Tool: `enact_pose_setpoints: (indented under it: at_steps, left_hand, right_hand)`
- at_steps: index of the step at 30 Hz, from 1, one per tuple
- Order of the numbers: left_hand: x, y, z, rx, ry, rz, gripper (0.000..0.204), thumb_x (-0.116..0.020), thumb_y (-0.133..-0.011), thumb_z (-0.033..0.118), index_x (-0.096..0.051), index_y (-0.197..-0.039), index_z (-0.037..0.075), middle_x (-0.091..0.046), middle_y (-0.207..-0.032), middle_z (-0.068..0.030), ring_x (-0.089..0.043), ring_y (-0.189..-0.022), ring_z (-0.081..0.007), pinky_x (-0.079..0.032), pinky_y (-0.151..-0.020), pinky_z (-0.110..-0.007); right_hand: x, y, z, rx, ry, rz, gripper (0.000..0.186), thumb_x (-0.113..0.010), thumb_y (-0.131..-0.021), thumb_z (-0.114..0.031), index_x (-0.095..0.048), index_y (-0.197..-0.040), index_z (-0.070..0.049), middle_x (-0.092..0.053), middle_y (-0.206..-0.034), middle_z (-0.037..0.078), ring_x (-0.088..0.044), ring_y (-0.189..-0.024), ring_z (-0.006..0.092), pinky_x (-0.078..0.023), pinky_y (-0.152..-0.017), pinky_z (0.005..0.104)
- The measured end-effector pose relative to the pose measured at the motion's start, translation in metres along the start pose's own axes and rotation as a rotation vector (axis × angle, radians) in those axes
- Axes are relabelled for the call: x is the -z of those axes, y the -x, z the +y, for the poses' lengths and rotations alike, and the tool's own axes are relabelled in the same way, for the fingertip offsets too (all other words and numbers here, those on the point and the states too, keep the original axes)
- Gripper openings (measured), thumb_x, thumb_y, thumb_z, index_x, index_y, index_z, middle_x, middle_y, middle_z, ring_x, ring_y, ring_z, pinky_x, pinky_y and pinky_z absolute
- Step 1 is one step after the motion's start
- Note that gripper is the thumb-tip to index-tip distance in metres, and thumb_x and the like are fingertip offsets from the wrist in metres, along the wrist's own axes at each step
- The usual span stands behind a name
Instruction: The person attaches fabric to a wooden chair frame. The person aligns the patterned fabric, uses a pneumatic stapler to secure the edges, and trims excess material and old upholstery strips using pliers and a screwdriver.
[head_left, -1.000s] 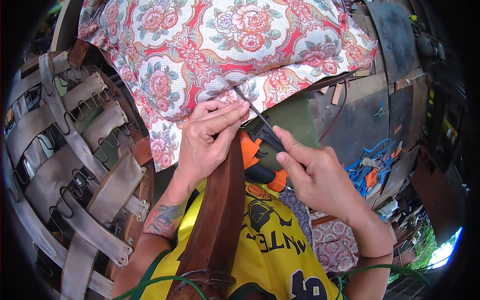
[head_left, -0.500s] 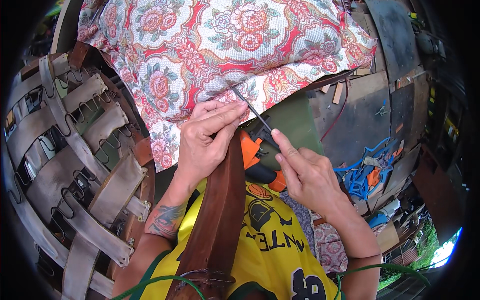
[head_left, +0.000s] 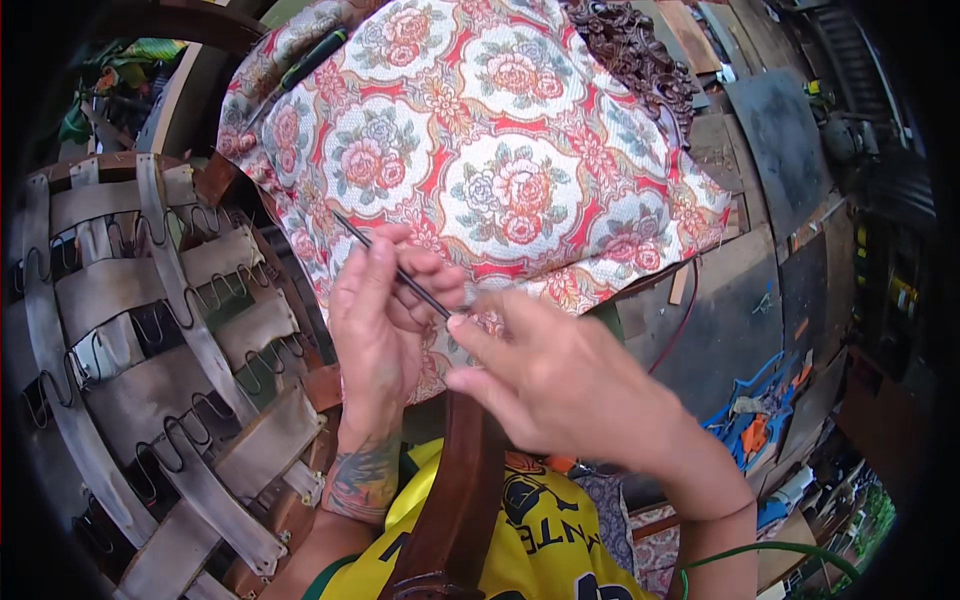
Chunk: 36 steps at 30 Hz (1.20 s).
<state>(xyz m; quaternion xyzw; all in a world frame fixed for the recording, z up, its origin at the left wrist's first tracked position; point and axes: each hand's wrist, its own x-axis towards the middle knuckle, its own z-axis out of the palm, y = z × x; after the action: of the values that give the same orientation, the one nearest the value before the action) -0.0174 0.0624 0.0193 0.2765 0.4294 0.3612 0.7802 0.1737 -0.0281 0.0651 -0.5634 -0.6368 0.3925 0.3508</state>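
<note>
A thin dark metal rod [head_left: 420,290] slants between my two hands, above the floral fabric-covered cushion [head_left: 515,195]. My left hand [head_left: 375,320] is turned palm up, its thumb and curled fingers closed around the rod's middle. Its far end sticks out past my left thumb. My right hand [head_left: 570,375] pinches the near end between thumb and forefinger; its other fingers are blurred. Below both hands a curved brown wooden rail [head_left: 462,470] runs toward my body.
At left stands a frame of woven grey straps [head_left: 230,455] with wire springs. A green-and-black-handled screwdriver [head_left: 315,57] lies on the cushion's far left. Dark carved wood [head_left: 640,65] is behind it. Blue and orange scraps [head_left: 750,425] lie on boards at right.
The rod has come away from the cushion's near edge, and my left hand has turned palm up around it. More of the cushion shows, and the orange-and-black tool is mostly hidden.
</note>
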Motion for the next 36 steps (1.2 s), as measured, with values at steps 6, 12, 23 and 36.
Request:
enact_pose_setpoints:
  at_steps: [6, 12, 23, 36]
  left_hand:
    - [0.002, -0.078, 0.026, -0.277, -0.063, 0.288, 0.029, -0.062, -0.113, 0.023, -0.059, -0.129, -0.002, -0.074, -0.107, -0.0124, -0.079, -0.101, -0.0267, -0.069, -0.089, -0.041]
    - [-0.004, -0.105, 0.080, 0.313, -1.298, 0.424, 0.044, -0.071, -0.107, 0.038, -0.069, -0.113, -0.006, -0.078, -0.107, -0.0224, -0.080, -0.100, -0.0240, -0.066, -0.079, -0.037]
    - [0.074, -0.253, 0.132, -0.717, -2.016, 0.110, 0.028, -0.062, -0.109, 0.026, -0.067, -0.125, 0.003, -0.075, -0.112, -0.0273, -0.071, -0.108, -0.0465, -0.055, -0.091, -0.050]
    - [-0.012, -0.145, 0.115, -0.755, -1.481, -0.483, 0.026, -0.061, -0.113, 0.014, -0.071, -0.133, 0.001, -0.078, -0.104, -0.0084, -0.071, -0.091, -0.0124, -0.058, -0.079, -0.030]
  right_hand:
    - [0.036, -0.106, 0.079, 0.028, 0.238, 0.386, 0.025, -0.072, -0.100, -0.022, -0.076, -0.105, 0.002, -0.070, -0.116, 0.024, -0.070, -0.106, 0.0404, -0.058, -0.092, 0.0481]
    - [-0.018, -0.098, 0.092, 0.149, 0.280, 0.233, 0.018, -0.072, -0.095, -0.019, -0.079, -0.101, -0.003, -0.072, -0.115, 0.015, -0.067, -0.115, 0.0345, -0.051, -0.103, 0.0490]
    - [-0.024, -0.101, 0.098, 0.288, 0.401, 0.368, 0.016, -0.068, -0.088, -0.005, -0.079, -0.099, -0.003, -0.071, -0.115, 0.014, -0.067, -0.114, 0.0334, -0.052, -0.106, 0.0485]
    - [0.040, -0.088, 0.051, 0.284, 0.372, 0.627, 0.034, -0.080, -0.091, -0.013, -0.070, -0.119, 0.003, -0.073, -0.112, 0.021, -0.072, -0.104, 0.0385, -0.058, -0.093, 0.0477]
